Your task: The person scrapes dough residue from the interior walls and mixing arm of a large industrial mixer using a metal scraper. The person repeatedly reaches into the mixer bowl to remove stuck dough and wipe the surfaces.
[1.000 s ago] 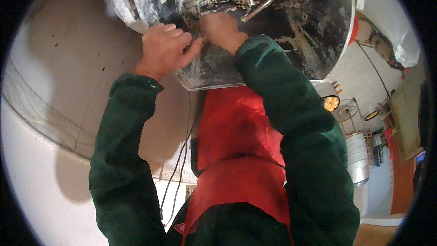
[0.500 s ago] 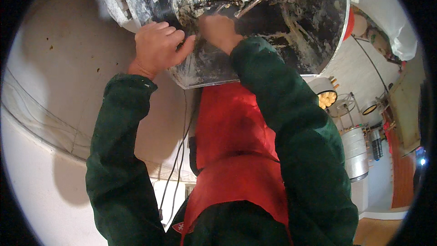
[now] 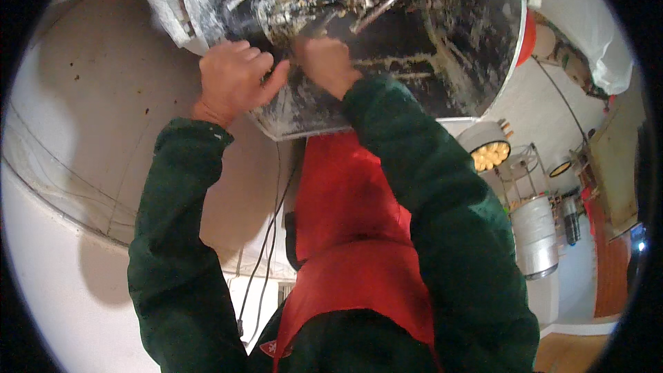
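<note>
A metal trough (image 3: pixel 297 130) with a dark inside, crusted with pale dried residue, fills the top of the head view. My left hand (image 3: pixel 235 79) bends its fingers over the trough's left edge, thumb stuck out to the right. Inside the trough, my right hand (image 3: pixel 326 62) is closed in a fist, slightly blurred. A thin greyish piece shows just beyond its knuckles, too smeared to name. A metal rod (image 3: pixel 394 3) slants through the trough, to the right of that fist.
To the left stands a large pale round vessel (image 3: pixel 103 117) with a few dark specks. Dark cords (image 3: pixel 266 249) hang below the trough. At the right are a pot of yellowish round pieces (image 3: pixel 492 155), a silvery cylindrical container (image 3: pixel 535 235) and a clear plastic bag (image 3: pixel 611 69).
My right hand has shifted slightly toward me inside the trough, still closed. My left hand keeps its place on the edge. The whole view has shifted a little.
</note>
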Action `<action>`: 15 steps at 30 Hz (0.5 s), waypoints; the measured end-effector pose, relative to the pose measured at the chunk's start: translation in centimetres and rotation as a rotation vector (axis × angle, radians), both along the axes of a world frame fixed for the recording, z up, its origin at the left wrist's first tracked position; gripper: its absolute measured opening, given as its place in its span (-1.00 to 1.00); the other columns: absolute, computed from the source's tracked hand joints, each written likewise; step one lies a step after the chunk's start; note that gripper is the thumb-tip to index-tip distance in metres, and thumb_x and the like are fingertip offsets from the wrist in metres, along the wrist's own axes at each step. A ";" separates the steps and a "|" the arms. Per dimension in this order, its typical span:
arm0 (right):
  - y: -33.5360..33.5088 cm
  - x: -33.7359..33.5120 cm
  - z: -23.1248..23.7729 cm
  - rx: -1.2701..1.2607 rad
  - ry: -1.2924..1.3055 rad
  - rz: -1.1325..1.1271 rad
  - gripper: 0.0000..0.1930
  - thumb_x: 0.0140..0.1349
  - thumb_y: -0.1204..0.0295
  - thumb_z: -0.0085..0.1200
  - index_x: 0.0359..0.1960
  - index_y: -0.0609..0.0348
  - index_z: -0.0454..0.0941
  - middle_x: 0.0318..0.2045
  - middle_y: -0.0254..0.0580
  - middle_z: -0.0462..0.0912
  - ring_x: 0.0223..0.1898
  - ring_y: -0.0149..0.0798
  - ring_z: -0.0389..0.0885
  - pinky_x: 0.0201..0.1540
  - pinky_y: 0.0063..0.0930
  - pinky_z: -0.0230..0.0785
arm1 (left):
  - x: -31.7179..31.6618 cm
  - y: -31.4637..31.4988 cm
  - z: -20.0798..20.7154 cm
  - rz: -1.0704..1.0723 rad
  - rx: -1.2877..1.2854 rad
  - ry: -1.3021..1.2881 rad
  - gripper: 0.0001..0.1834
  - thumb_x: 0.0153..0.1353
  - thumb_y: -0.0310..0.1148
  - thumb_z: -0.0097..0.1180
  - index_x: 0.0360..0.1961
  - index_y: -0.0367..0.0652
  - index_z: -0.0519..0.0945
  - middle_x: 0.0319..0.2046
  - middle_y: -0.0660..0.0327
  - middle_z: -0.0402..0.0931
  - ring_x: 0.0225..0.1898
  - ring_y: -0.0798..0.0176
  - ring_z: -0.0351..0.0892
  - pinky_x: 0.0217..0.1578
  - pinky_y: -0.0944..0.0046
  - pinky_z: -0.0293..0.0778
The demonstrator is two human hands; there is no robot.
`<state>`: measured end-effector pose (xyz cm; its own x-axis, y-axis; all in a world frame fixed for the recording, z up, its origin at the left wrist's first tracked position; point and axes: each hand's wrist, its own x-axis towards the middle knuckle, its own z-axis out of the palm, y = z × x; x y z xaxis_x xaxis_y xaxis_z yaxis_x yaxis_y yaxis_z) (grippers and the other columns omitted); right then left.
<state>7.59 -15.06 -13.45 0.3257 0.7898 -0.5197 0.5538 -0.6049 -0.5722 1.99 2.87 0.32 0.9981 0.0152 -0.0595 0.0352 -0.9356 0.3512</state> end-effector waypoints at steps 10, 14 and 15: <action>1.1 -0.1 -0.2 0.114 -0.064 -0.085 -0.86 0.18 0.31 0.15 -0.31 0.06 0.64 -0.45 -0.10 0.72 -0.36 0.08 0.75 -0.40 0.01 0.56 | -0.5 -0.1 0.0 0.017 -0.022 -0.025 -0.60 0.06 -0.15 0.38 -0.73 0.02 0.44 -0.72 0.31 0.37 -0.59 0.17 0.47 -0.57 0.14 0.33; 2.9 0.2 -0.6 0.107 -0.049 -0.120 -0.84 0.21 0.31 0.13 -0.45 0.06 0.66 -0.49 -0.06 0.70 -0.35 0.13 0.74 -0.35 0.04 0.57 | -0.5 -0.1 -0.2 0.006 -0.043 -0.041 -0.59 0.07 -0.16 0.38 -0.74 0.02 0.43 -0.72 0.31 0.35 -0.59 0.18 0.46 -0.57 0.15 0.32; 3.0 0.5 -0.9 0.141 -0.004 -0.075 -0.86 0.18 0.33 0.14 -0.43 0.08 0.67 -0.48 -0.03 0.71 -0.35 0.12 0.75 -0.35 0.02 0.59 | -0.5 0.0 -0.3 0.023 -0.035 -0.034 -0.59 0.07 -0.16 0.38 -0.74 0.02 0.43 -0.72 0.31 0.35 -0.59 0.18 0.46 -0.57 0.15 0.32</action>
